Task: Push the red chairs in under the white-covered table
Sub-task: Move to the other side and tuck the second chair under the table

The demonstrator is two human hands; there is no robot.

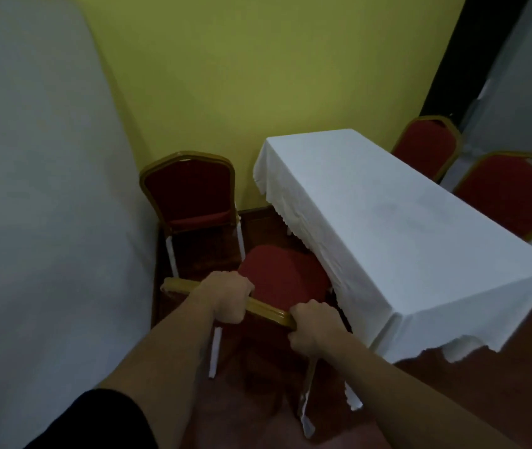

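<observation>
A red chair point(282, 280) with a gold frame stands right below me, its seat partly under the hanging edge of the white-covered table point(397, 228). My left hand point(229, 298) and my right hand point(314, 330) both grip the gold top rail of its backrest. A second red chair point(190, 192) stands beyond it against the yellow wall, apart from the table's far-left corner. Two more red chairs, one point(426, 147) further back and one point(514, 192) nearer, stand on the table's far right side with their backs showing above the cloth.
A large white-draped surface point(41, 205) fills the left side, close to the chair I hold. The yellow wall point(258, 76) closes the back. Dark red-brown floor point(452, 400) shows at the lower right.
</observation>
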